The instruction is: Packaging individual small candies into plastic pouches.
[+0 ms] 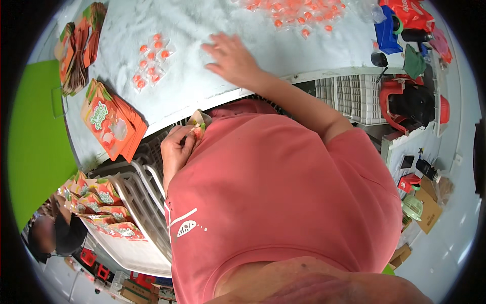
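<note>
My left hand is closed on the edge of a printed pouch, held low between the table edge and my body; its far end is partly hidden. Over the white table my right hand reaches out with fingers spread and nothing in them. To its left lies a small group of red-orange candies in clear wrappers. A larger pile of the same wrapped candies spreads at the far side. Fanned flat orange pouches overlap the table's near left edge.
Banded bundles of pouches lie at the far left beside a green panel. Filled pouches stand in a white crate at lower left, with another person behind it. A blue holder and white baskets are on the right.
</note>
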The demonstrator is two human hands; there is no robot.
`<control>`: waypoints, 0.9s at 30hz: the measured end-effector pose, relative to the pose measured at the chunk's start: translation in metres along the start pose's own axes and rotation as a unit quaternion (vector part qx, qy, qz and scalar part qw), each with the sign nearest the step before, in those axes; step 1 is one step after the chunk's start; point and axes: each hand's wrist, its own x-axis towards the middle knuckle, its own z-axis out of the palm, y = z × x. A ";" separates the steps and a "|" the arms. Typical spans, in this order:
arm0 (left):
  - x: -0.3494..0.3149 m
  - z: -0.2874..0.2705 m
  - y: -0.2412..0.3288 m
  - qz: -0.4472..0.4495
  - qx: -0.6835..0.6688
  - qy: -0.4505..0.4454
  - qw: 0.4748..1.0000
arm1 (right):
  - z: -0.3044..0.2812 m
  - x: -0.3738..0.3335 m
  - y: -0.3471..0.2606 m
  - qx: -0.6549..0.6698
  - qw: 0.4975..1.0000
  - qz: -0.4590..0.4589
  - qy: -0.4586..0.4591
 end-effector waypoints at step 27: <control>0.001 0.011 -0.010 0.006 -0.024 -0.017 1.000 | -0.064 -0.031 0.100 -0.057 0.990 0.076 0.104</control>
